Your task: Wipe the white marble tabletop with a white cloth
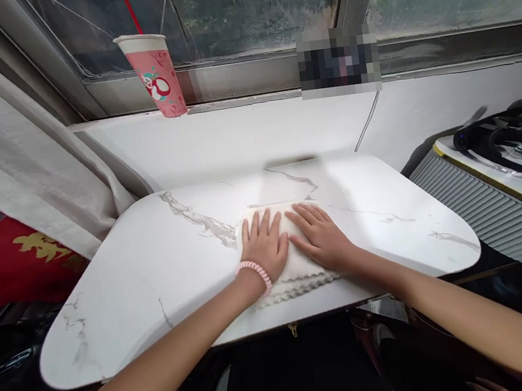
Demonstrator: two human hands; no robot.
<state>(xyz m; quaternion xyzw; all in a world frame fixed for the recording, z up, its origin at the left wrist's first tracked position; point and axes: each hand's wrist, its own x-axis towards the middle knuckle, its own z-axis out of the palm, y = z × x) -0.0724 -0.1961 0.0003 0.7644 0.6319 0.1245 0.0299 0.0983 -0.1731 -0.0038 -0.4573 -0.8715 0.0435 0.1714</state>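
Folded white cloth with a scalloped lace edge, lying flat near the front edge of the white marble-patterned table, roughly at the middle of its width. Squarish in outline, several layers thick, the wavy trim stacked in rows along the near side. Soft, slightly textured weave, almost the same tone as the table beneath, so the far edge barely distinguishable in the glare.

Left hand flat on the cloth, palm down, fingers spread slightly and pointing away, grasping nothing. Pink coiled hair tie around the left wrist. Right hand also palm down on the cloth, fingers extended and close together, angled toward the left hand, holding nothing. Both hands just beside each other, almost touching near the thumbs, covering most of the upper face of the cloth.

Pink paper cup with a white rim and cartoon print upright on the window ledge, well apart from the cloth. Pale grey curtain hanging at the left. Ribbed grey appliance to the right of the table.
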